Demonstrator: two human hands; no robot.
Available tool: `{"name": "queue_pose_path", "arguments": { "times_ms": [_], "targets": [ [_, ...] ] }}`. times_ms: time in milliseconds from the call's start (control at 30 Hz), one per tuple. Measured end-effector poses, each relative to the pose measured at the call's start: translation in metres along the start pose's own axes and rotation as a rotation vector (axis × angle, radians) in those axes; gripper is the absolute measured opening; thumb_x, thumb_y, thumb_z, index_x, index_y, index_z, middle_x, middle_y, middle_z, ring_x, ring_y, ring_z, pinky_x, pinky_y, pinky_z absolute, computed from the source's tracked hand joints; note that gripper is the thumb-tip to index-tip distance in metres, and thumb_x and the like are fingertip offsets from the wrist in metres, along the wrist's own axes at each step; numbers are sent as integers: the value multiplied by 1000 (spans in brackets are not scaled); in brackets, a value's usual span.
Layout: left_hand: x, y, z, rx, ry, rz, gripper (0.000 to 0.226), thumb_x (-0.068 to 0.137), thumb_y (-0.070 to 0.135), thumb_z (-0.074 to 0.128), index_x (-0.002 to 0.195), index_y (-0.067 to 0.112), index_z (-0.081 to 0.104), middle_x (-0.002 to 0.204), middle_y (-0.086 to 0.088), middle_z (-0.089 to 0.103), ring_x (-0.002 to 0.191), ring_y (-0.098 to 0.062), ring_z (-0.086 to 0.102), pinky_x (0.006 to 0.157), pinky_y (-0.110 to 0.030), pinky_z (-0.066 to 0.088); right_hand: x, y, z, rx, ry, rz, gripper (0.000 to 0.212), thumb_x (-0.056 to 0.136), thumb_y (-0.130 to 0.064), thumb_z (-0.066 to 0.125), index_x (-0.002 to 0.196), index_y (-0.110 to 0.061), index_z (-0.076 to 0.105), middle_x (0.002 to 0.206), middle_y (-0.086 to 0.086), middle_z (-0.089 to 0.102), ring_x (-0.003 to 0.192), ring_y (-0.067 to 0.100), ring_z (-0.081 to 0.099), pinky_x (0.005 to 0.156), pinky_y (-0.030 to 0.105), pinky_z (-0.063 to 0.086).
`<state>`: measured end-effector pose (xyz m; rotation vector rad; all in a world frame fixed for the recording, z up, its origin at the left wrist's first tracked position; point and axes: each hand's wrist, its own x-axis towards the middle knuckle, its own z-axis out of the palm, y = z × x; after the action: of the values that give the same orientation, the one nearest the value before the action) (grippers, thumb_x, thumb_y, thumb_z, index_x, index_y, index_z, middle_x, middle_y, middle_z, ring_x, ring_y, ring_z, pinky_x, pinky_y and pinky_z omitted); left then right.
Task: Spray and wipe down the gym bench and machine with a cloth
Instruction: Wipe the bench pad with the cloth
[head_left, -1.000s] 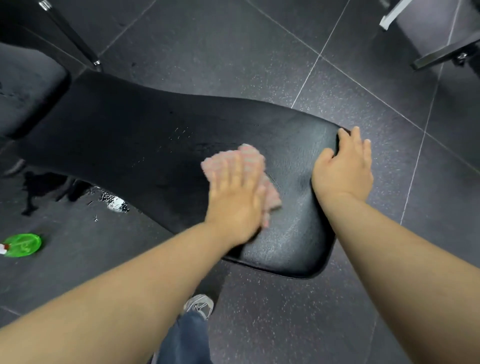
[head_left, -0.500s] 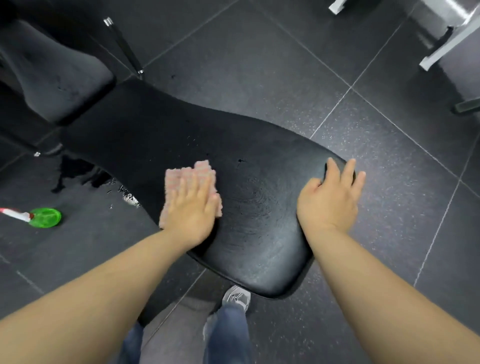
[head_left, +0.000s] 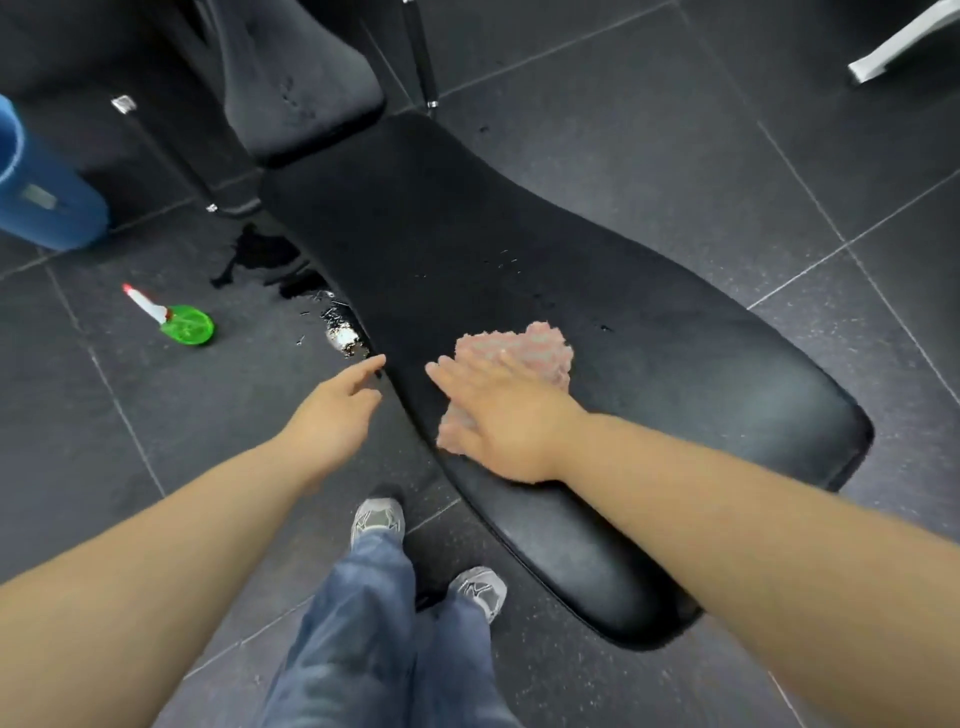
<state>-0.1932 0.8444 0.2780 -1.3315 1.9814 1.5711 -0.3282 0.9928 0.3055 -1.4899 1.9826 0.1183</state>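
Our left hand (head_left: 337, 415) reaches out open and empty, fingertips at the bench's (head_left: 649, 374) left edge. Our right hand (head_left: 498, 415) lies flat, fingers spread, pressing the pink cloth (head_left: 524, 351) onto the pad; the palm hides perhaps half of it.

Both forearms were bare, no sleeves in view, no watch or bands on either wrist. The left hand (head_left: 332, 415) carried no rings that showed, and neither did the right hand (head_left: 498, 415); nails were too blurred to judge. Below, the legs wore blue denim jeans (head_left: 374, 623), faded in patches, loose and creased toward the hems. The shoes (head_left: 377, 518) were grey trainers with lighter panels and dark laces, one toe peeking from each hem.
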Motion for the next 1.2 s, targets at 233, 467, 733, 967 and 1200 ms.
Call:
{"name": "queue_pose_path", "arguments": {
  "times_ms": [233, 467, 733, 967, 1200],
  "targets": [
    [23, -8, -7, 184, -78, 114, 56, 102, 17, 43, 153, 35, 26, 162, 9, 16, 143, -9, 30, 100, -13, 19, 26, 107, -32, -74, 65, 847, 80, 92, -63, 27, 157, -22, 6, 163, 18, 0, 148, 41, 0, 120, 50, 2],
    [51, 20, 9, 108, -11, 32, 57, 104, 25, 37, 156, 33, 16, 164, 9, -1, 150, -15, 14, 116, -32, 19, -9, -15, 7, -19, 132, 184, 74, 90, -55, 39, 150, -12, 36, 157, 8, 32, 146, 32, 26, 120, 45, 15],
    [66, 25, 57, 350, 50, -33, 53, 106, 28, 21, 155, 8, 15, 163, -12, -15, 147, -34, -21, 120, -45, -8, 9, 153, -42, -108, 105, 647, 74, 95, -58, 22, 156, -20, 3, 164, 4, 5, 151, 26, -1, 119, 51, 1],
    [68, 20, 55, 504, 2, 5, 41, 105, 14, 21, 135, -2, 44, 162, -19, -9, 146, -39, -22, 115, -43, -18, 40, 55, -13, 48, 115, 226, 61, 100, -48, 26, 155, -23, 16, 164, -5, 5, 151, 22, -1, 120, 47, -2],
    [54, 108, 67, 136, 196, -83, 50, 103, 24, 18, 153, 27, 18, 163, -7, 5, 148, -38, 3, 112, -68, 8, -35, 144, -44, 108, 234, 411, 51, 104, -37, 20, 152, -25, 29, 163, 0, 18, 151, 24, 8, 121, 48, 6]
  ]
}}
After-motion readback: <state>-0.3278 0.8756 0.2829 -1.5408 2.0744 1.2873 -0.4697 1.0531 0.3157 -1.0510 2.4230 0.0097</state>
